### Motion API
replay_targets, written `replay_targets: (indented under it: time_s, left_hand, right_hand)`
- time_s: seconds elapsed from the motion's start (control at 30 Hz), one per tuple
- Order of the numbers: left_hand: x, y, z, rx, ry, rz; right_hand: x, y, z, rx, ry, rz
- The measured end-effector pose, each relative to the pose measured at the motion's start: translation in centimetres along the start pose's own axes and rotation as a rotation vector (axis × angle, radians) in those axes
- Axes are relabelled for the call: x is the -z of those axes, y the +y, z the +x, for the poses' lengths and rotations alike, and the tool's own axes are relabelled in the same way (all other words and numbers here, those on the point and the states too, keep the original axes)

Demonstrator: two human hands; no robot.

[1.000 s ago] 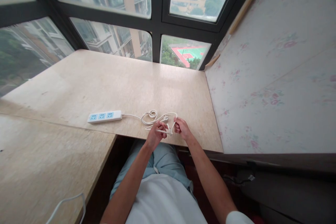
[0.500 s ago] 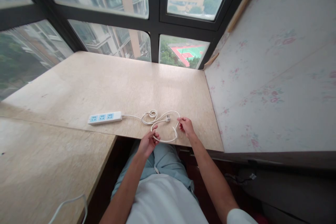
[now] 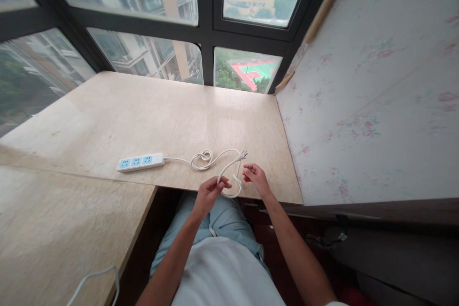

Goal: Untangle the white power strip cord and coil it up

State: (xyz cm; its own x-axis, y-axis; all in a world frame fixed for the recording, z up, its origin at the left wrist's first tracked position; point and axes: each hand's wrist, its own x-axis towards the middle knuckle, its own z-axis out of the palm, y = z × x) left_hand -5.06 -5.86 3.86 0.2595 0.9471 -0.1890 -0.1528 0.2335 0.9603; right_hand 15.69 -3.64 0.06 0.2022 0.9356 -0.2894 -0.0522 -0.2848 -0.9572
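White cord (image 3: 229, 168) loops between both pinching hands, left hand (image 3: 209, 192) and right hand (image 3: 256, 178), at the bench (image 3: 143, 119) near edge, power strip (image 3: 140, 162) lying leftward.

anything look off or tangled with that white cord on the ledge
The white cord is knotted into a small tangle midway between the power strip and the plug. The left hand and right hand each pinch a loose loop near the plug end. Nothing looks damaged or spilled.

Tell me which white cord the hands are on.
The power strip cord, looped between left hand and right hand at the slab's near edge. The other cord lies untouched at bottom left.
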Motion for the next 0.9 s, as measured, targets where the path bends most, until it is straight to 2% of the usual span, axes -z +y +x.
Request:
replay_targets:
  time_s: [0.2,0.33,0.5,0.6,0.73,0.9]
  left_hand:
    - [-0.7,0.0,0.2,-0.008,0.072,-0.139]
    - [-0.9,-0.5,0.7,-0.038,0.094,-0.158]
    - [-0.6,-1.5,0.7,-0.039,0.134,-0.248]
    - [-0.2,-1.8,0.2,-0.035,0.18,-0.315]
    - [0.0,-2.2,-0.2,-0.041,0.231,-0.339]
    - [0.4,-2.9,0.2,-0.057,0.267,-0.323]
  right_hand:
    - [0.7,0.6,-2.9,0.09,-0.163,-0.146]
    - [0.8,1.4,-3.6,0.171,-0.232,-0.215]
    - [0.6,2.3,-3.3,0.325,-0.166,-0.394]
    - [0.5,2.4,-3.2,0.39,-0.104,-0.419]
    - [0.2,2.7,-2.9,0.366,-0.066,-0.392]
    - [-0.4,3.6,-2.1,0.321,-0.084,-0.419]
